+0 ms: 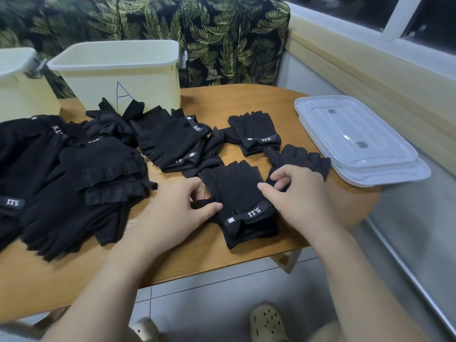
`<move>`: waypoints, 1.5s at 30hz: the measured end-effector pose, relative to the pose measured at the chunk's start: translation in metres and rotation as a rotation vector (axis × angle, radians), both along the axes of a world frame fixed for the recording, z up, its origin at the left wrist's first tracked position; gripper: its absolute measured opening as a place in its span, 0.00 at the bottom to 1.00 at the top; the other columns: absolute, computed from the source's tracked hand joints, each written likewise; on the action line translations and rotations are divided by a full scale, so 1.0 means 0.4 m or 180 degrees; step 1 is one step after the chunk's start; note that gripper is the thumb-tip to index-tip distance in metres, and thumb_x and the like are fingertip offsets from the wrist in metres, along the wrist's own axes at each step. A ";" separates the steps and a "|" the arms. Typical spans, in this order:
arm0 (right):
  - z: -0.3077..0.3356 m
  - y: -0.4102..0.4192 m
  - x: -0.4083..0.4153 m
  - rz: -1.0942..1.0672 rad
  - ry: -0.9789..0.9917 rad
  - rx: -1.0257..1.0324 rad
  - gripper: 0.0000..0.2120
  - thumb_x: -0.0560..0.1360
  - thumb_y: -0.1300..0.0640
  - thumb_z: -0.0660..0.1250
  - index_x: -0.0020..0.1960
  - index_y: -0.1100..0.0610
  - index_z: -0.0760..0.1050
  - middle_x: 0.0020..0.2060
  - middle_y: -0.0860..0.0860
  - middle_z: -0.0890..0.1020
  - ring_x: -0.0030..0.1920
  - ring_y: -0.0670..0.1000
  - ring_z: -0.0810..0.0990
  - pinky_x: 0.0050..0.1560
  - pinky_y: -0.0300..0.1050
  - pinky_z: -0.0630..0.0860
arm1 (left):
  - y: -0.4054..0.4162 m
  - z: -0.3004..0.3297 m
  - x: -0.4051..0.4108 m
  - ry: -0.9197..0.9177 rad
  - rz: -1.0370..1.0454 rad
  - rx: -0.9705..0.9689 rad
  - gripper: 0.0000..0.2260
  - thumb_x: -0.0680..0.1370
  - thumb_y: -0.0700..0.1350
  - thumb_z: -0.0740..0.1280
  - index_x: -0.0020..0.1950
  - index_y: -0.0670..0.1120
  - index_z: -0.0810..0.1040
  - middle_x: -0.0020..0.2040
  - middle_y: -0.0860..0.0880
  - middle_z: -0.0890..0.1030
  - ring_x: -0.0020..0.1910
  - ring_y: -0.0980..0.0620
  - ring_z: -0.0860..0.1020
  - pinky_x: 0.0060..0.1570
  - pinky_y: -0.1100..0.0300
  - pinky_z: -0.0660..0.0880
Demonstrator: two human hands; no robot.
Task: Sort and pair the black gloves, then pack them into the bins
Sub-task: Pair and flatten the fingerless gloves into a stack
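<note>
A person works at a rounded wooden counter (pixel 246 99) strewn with black fingerless fabric gloves bearing grey "5.11" wrist straps. Near the front edge of the counter, toward its right end, lies a stacked black glove pair (pixel 243 203), cuffs toward the person. The left hand (pixel 172 213) pinches the thumb flap on the left side of this pair, its fingers (pixel 197 191) curled onto the fabric and the thumb pressed over it. The right hand (pixel 296 193) has its thumb lying on the pair's right edge, while its curled fingers (pixel 281 178) grip the lower edge of a single black glove (pixel 301 160) that lies just beside the pair, toward the counter's right edge.

Farther back, near the middle of the counter, sits another folded glove pair (pixel 256 133). To its left a loose heap of gloves (pixel 170 139) spreads toward the back, and a bigger pile of black gloves (pixel 64 181) covers the counter's left part, reaching its left edge in view.

At the back left edge stands a pale yellow plastic bin marked "A" (pixel 118 72), gloves touching its front wall. A second pale yellow bin (pixel 19 80) stands beside it at the far left, partly cut off. On a ledge off the counter's right end rest two stacked white plastic lids (pixel 355 137). Behind the counter is a leaf-patterned cushion backrest (pixel 222 40). Below the front edge, on the tiled floor, two cream clog shoes (pixel 269 322) show.
</note>
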State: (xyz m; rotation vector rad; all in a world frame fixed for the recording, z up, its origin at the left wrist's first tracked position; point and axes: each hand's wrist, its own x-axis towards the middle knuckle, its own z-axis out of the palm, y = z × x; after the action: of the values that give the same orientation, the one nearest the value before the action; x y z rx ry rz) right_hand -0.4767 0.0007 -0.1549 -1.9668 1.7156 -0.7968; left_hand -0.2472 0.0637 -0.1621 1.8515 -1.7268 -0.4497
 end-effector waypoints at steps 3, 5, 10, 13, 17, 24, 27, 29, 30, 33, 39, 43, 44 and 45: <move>0.003 0.004 0.026 0.0074 0.0152 0.0037 0.16 0.76 0.39 0.71 0.53 0.50 0.82 0.39 0.43 0.82 0.47 0.47 0.80 0.47 0.45 0.77 | 0.011 0.003 0.009 0.0106 0.0146 0.0036 0.20 0.71 0.56 0.78 0.36 0.47 0.71 0.33 0.52 0.77 0.33 0.56 0.72 0.35 0.59 0.69; 0.008 0.005 0.039 0.0110 0.0205 0.0103 0.17 0.76 0.37 0.70 0.54 0.50 0.82 0.40 0.43 0.82 0.47 0.47 0.80 0.46 0.45 0.77 | 0.015 0.004 0.016 0.0175 0.0215 0.0032 0.19 0.70 0.56 0.79 0.37 0.48 0.71 0.33 0.53 0.78 0.33 0.56 0.73 0.36 0.58 0.72; 0.028 0.019 0.041 0.0258 0.0024 0.0044 0.12 0.75 0.39 0.70 0.46 0.48 0.80 0.36 0.43 0.80 0.41 0.43 0.78 0.40 0.42 0.74 | 0.015 0.002 0.028 0.0088 0.0176 0.0117 0.13 0.73 0.61 0.74 0.44 0.55 0.75 0.40 0.57 0.81 0.39 0.59 0.76 0.42 0.56 0.74; 0.052 0.030 0.007 0.0999 -0.0365 0.0316 0.05 0.74 0.45 0.72 0.46 0.45 0.80 0.40 0.44 0.80 0.38 0.44 0.77 0.39 0.34 0.72 | 0.016 0.002 0.029 -0.0110 -0.0027 0.0047 0.12 0.76 0.62 0.70 0.45 0.55 0.76 0.42 0.57 0.80 0.42 0.58 0.77 0.45 0.55 0.76; 0.064 0.036 -0.048 0.1963 -0.0455 0.0842 0.16 0.73 0.56 0.76 0.57 0.40 0.81 0.47 0.38 0.76 0.40 0.42 0.74 0.45 0.34 0.73 | 0.027 0.017 0.054 -0.0128 -0.0405 0.0137 0.13 0.75 0.64 0.69 0.46 0.55 0.78 0.44 0.57 0.81 0.44 0.58 0.77 0.44 0.63 0.72; 0.034 0.041 -0.037 0.1862 -0.0160 0.0699 0.15 0.74 0.56 0.77 0.56 0.39 0.83 0.46 0.35 0.74 0.41 0.39 0.74 0.45 0.31 0.71 | 0.052 0.036 0.077 0.0065 -0.0463 0.0316 0.16 0.70 0.54 0.80 0.55 0.57 0.82 0.45 0.68 0.78 0.40 0.62 0.77 0.41 0.74 0.70; 0.043 0.042 -0.036 0.1722 -0.0400 0.0477 0.10 0.75 0.56 0.76 0.52 0.42 0.85 0.45 0.42 0.77 0.38 0.42 0.74 0.42 0.30 0.70 | 0.056 0.031 0.074 0.0145 -0.0435 0.0250 0.13 0.71 0.52 0.80 0.53 0.57 0.83 0.41 0.68 0.78 0.37 0.61 0.77 0.39 0.73 0.69; 0.050 0.044 -0.035 0.1640 -0.0606 0.0362 0.10 0.74 0.57 0.76 0.50 0.43 0.85 0.45 0.45 0.78 0.38 0.43 0.74 0.41 0.30 0.70 | 0.056 0.029 0.076 0.0225 -0.0430 0.0171 0.09 0.72 0.50 0.79 0.49 0.59 0.83 0.38 0.61 0.79 0.36 0.59 0.76 0.39 0.71 0.70; 0.054 0.047 -0.036 0.1622 -0.0686 0.0320 0.10 0.74 0.57 0.76 0.50 0.43 0.86 0.45 0.46 0.79 0.38 0.45 0.74 0.41 0.31 0.71 | 0.055 0.027 0.078 0.0260 -0.0434 0.0128 0.08 0.73 0.50 0.79 0.47 0.60 0.83 0.38 0.57 0.80 0.37 0.58 0.76 0.39 0.69 0.71; 0.064 0.054 -0.043 0.1675 -0.0843 0.0293 0.10 0.73 0.58 0.76 0.49 0.44 0.86 0.46 0.48 0.80 0.41 0.49 0.76 0.43 0.34 0.73 | 0.052 0.023 0.082 0.0295 -0.0413 0.0034 0.06 0.73 0.49 0.78 0.47 0.58 0.83 0.40 0.51 0.82 0.39 0.55 0.77 0.41 0.64 0.73; 0.057 0.072 -0.041 0.1841 -0.0537 0.0390 0.08 0.71 0.56 0.79 0.45 0.44 0.85 0.42 0.46 0.79 0.40 0.47 0.75 0.43 0.33 0.72 | 0.056 0.019 0.082 0.0239 -0.0471 0.0099 0.06 0.73 0.50 0.77 0.48 0.57 0.83 0.42 0.58 0.82 0.38 0.57 0.77 0.38 0.69 0.71; 0.050 0.079 -0.032 0.1939 -0.0484 0.0361 0.07 0.70 0.56 0.80 0.44 0.46 0.85 0.40 0.46 0.78 0.39 0.48 0.75 0.41 0.32 0.72 | 0.054 0.018 0.080 0.0130 -0.0438 0.0126 0.06 0.74 0.49 0.76 0.49 0.56 0.83 0.41 0.66 0.80 0.38 0.58 0.77 0.38 0.69 0.71; 0.047 0.079 -0.028 0.1955 -0.0446 0.0352 0.08 0.70 0.57 0.80 0.44 0.46 0.84 0.40 0.46 0.78 0.38 0.48 0.75 0.41 0.32 0.72 | 0.054 0.020 0.079 0.0112 -0.0462 0.0128 0.06 0.74 0.49 0.76 0.50 0.56 0.83 0.42 0.66 0.80 0.38 0.58 0.77 0.38 0.69 0.70; 0.044 0.079 -0.025 0.1966 -0.0395 0.0353 0.08 0.70 0.56 0.80 0.43 0.46 0.84 0.40 0.45 0.77 0.38 0.47 0.75 0.40 0.32 0.72 | 0.055 0.022 0.080 0.0101 -0.0501 0.0141 0.07 0.74 0.50 0.77 0.50 0.57 0.83 0.43 0.66 0.80 0.39 0.59 0.77 0.38 0.69 0.70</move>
State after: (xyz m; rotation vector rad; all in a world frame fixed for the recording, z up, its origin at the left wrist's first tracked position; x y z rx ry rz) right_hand -0.4868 0.0324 -0.1373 -2.1370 0.9632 -0.5641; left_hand -0.2152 0.0859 -0.1532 1.7359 -1.8625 -0.5805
